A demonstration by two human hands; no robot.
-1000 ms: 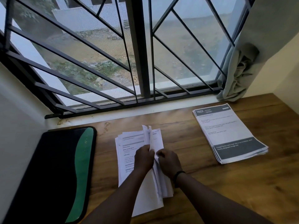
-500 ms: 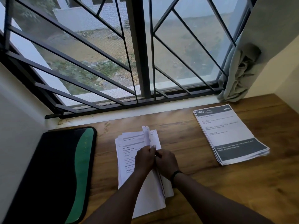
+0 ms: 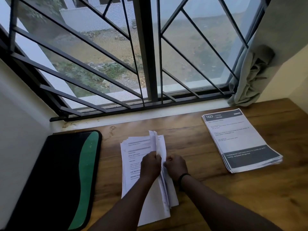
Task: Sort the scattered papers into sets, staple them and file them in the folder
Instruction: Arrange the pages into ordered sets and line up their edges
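Note:
A stack of white printed papers lies in the middle of the wooden table. Several of its sheets stand on edge, lifted up from the right side. My left hand grips these raised sheets from the left. My right hand pinches their edge from the right. A second stack with a dark header and footer lies flat at the right. The black and green folder lies shut at the left.
A barred window runs along the table's far side, with a grey curtain bunched at its right end. Walls close in on the left and right. Bare wood shows between the two paper stacks and near the front right.
Both hands have stayed at the raised sheets; the right hand has shifted slightly right and the sheets have fanned a little. The camera has tilted slightly.

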